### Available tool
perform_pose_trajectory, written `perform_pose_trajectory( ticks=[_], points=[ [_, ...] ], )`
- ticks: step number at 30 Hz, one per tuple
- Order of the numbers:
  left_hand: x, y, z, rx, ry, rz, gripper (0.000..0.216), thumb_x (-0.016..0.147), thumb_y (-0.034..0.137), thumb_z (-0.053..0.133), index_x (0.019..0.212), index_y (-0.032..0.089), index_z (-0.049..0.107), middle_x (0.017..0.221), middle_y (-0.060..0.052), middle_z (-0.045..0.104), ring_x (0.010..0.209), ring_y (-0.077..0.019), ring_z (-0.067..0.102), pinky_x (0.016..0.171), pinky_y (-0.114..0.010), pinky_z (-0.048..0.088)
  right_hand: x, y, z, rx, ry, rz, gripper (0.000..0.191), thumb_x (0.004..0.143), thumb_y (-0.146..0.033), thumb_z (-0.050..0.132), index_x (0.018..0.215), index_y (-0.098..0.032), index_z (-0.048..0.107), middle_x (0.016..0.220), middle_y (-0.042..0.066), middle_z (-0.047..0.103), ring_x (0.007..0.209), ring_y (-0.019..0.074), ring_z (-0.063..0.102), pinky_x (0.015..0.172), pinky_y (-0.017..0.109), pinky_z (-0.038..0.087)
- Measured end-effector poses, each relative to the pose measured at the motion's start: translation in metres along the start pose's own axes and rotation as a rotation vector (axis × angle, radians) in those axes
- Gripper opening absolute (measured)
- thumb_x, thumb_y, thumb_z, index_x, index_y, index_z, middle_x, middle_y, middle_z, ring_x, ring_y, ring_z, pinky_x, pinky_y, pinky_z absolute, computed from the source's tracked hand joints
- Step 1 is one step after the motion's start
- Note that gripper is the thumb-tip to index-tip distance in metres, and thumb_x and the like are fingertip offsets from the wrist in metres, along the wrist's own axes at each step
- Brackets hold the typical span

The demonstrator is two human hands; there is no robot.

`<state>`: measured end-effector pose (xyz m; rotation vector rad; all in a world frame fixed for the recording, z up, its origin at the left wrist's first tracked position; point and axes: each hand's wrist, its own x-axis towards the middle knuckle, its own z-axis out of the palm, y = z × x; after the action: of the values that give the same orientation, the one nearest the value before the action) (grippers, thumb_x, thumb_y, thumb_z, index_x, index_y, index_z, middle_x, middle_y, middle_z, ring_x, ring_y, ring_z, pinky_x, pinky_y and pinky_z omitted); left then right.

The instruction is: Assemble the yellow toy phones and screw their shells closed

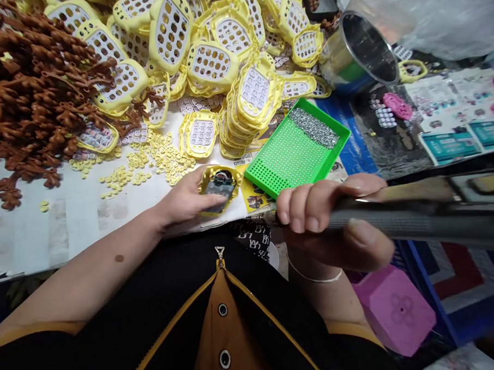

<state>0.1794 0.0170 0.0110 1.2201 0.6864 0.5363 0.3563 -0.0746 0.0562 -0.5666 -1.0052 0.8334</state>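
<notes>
My left hand [184, 200] grips a yellow plastic toy shell [239, 176] at the table's front edge. Its open inside faces up, showing a dark board and a round part, with my thumb across it. My right hand [327, 216] is wrapped round a dark, thick power screwdriver [426, 214] lying level and close to the camera. The screwdriver's narrow tip points left, to the right of the shell and apart from it. Just behind my hands sits a green perforated tray [289, 159] with a heap of small silver screws [315, 128] at its far end.
Stacked yellow shells with white keypads [251, 92] fill the back. Brown plastic parts [38, 88] are heaped at left, beside scattered small yellow pieces [162, 154]. A metal pot [367, 48] leans at the back right. Below the table, at right, is a pink stool [397, 309].
</notes>
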Motion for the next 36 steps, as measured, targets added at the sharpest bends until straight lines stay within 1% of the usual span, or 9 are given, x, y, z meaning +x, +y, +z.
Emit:
perform_pose_trajectory(
  ticks=[3,5,8,10,15,24,30,34,36],
  points=[
    [-0.011,0.02,-0.01,0.456,-0.291,0.207,0.039,0.075,0.013,0.067,0.113,0.019,0.066,0.127,-0.013,0.064,0.119,-0.027,0.058,0.103,-0.042,0.044,0.005,-0.009,-0.006,-0.037,0.047,-0.031,0.024,0.075,-0.027,0.061,0.098,-0.027,0.067,0.052,-0.006,0.045,0.039,0.0112,0.045,0.039,0.029,0.042],
    [-0.018,0.028,-0.007,0.669,-0.463,0.296,0.05,0.076,0.003,0.056,0.123,0.022,0.062,0.148,-0.012,0.045,0.133,-0.0266,0.046,0.108,-0.041,0.04,0.007,-0.013,-0.008,-0.051,0.079,-0.038,0.023,0.075,-0.028,0.061,0.097,-0.028,0.068,0.052,-0.006,0.043,0.039,0.0111,0.044,0.04,0.03,0.042],
    [-0.025,0.028,0.008,0.839,-0.621,0.315,0.072,0.072,-0.003,0.046,0.139,0.023,0.046,0.16,-0.012,0.022,0.14,-0.0257,0.037,0.107,-0.038,0.042,0.007,-0.015,-0.009,-0.057,0.113,-0.019,0.021,0.075,-0.031,0.062,0.095,-0.03,0.068,0.05,-0.007,0.039,0.037,0.0112,0.041,0.039,0.03,0.041],
    [-0.026,0.024,0.016,0.87,-0.67,0.31,0.075,0.071,-0.003,0.044,0.142,0.021,0.04,0.158,-0.013,0.026,0.138,-0.0249,0.04,0.104,-0.036,0.045,0.005,-0.016,-0.009,-0.048,0.107,-0.014,0.023,0.074,-0.031,0.063,0.096,-0.03,0.068,0.049,-0.007,0.038,0.037,0.0116,0.041,0.039,0.03,0.042],
    [-0.025,0.02,0.023,0.874,-0.652,0.296,0.068,0.073,0.0,0.045,0.139,0.015,0.043,0.146,-0.015,0.045,0.13,-0.0234,0.05,0.103,-0.034,0.046,0.0,-0.021,-0.011,-0.031,0.069,-0.018,0.025,0.075,-0.03,0.063,0.1,-0.029,0.068,0.05,-0.006,0.041,0.039,0.0121,0.045,0.041,0.031,0.044],
    [-0.03,0.022,0.028,0.946,-0.607,0.293,0.062,0.076,0.002,0.043,0.137,0.013,0.045,0.141,-0.016,0.05,0.124,-0.024,0.054,0.099,-0.036,0.049,-0.006,-0.016,0.002,0.005,0.104,-0.096,0.024,0.075,-0.025,0.062,0.098,-0.023,0.068,0.05,-0.006,0.046,0.039,0.0101,0.045,0.039,0.027,0.042],
    [-0.029,0.022,0.033,0.983,-0.601,0.262,0.062,0.076,0.003,0.043,0.137,0.014,0.046,0.142,-0.014,0.05,0.126,-0.0234,0.053,0.1,-0.035,0.048,-0.008,-0.013,0.001,-0.034,0.088,-0.088,0.022,0.077,-0.029,0.062,0.098,-0.027,0.066,0.05,-0.007,0.044,0.038,0.0101,0.043,0.039,0.027,0.042],
    [-0.026,0.022,0.032,0.911,-0.572,0.15,0.063,0.073,0.002,0.046,0.133,0.019,0.051,0.149,-0.011,0.044,0.129,-0.0248,0.05,0.103,-0.04,0.045,-0.007,-0.018,0.001,-0.085,0.102,-0.107,0.019,0.078,-0.029,0.062,0.097,-0.027,0.065,0.05,-0.007,0.045,0.038,0.0106,0.044,0.04,0.027,0.042],
    [-0.023,0.02,0.029,0.775,-0.441,0.032,0.049,0.075,0.006,0.052,0.12,0.02,0.06,0.137,-0.009,0.057,0.121,-0.0255,0.056,0.101,-0.043,0.045,-0.006,-0.023,0.003,-0.163,0.175,-0.144,0.017,0.078,-0.027,0.062,0.095,-0.027,0.065,0.051,-0.006,0.047,0.04,0.0112,0.045,0.042,0.029,0.043]
  ],
)
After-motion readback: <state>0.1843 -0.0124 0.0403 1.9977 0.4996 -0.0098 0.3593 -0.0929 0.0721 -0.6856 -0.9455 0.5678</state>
